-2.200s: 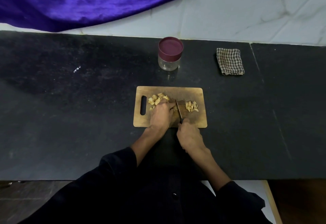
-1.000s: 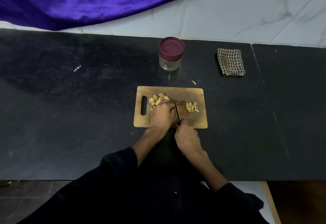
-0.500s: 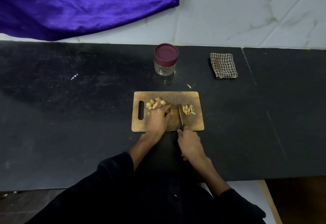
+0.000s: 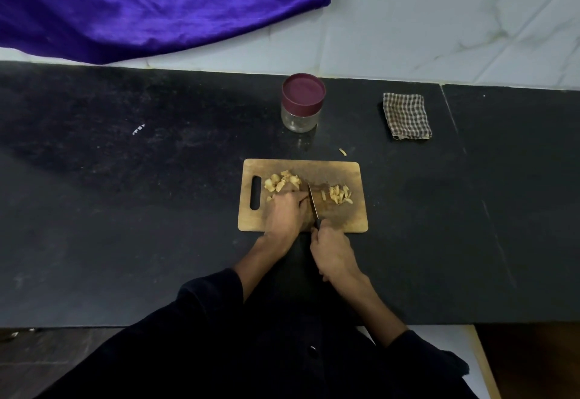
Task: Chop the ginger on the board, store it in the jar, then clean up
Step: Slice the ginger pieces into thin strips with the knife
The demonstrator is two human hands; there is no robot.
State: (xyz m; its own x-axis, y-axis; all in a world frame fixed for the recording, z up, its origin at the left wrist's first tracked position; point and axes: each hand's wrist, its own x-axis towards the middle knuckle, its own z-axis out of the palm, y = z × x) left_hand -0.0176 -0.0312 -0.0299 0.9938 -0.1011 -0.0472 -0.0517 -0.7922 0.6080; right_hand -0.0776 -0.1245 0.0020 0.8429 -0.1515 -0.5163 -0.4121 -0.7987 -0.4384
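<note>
A wooden cutting board lies on the black counter. Larger ginger chunks are heaped at its upper left, and thin cut strips lie to the right. My left hand presses down on the ginger just below the chunks; the piece under its fingers is hidden. My right hand grips the handle of a small knife, whose blade runs along my left fingertips. A glass jar with a maroon lid on stands behind the board.
A folded checked cloth lies at the back right of the counter. One stray ginger strip rests on the counter just beyond the board. Purple fabric hangs over the white tiled wall at the upper left.
A ginger strip has flown off the board onto the counter behind it. The knife has kept working beside my left fingers, and the camera view has shifted slightly.
</note>
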